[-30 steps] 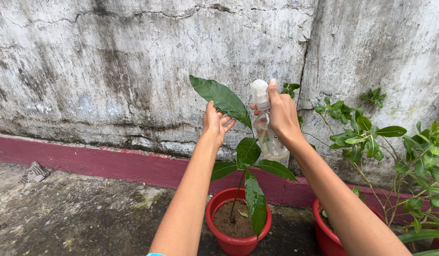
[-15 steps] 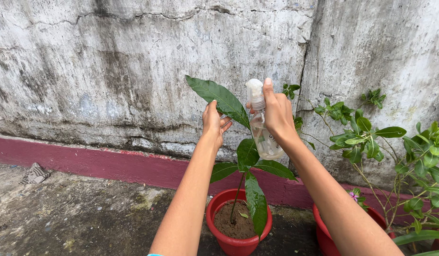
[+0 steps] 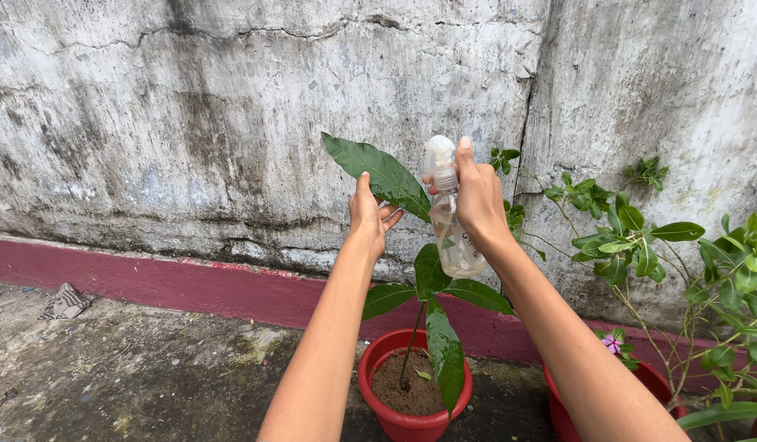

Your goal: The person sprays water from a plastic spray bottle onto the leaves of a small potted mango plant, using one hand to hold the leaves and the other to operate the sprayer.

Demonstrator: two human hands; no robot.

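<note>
Wall (image 3: 190,123); hands on leaf (image 3: 377,172), bottle (image 3: 452,237).

The right hand (image 3: 479,199) grips a clear spray bottle (image 3: 450,214), forefinger on its top, just right of the big leaf (image 3: 380,173). The left hand (image 3: 368,214) holds that leaf from below and behind. Under the leaf, the stem runs down into soil in a red pot (image 3: 414,394). Right of the leaf, a bushy plant (image 3: 640,245) stands in a second red pot (image 3: 568,409). Behind the leaf rises a cracked grey wall (image 3: 190,123).
</note>
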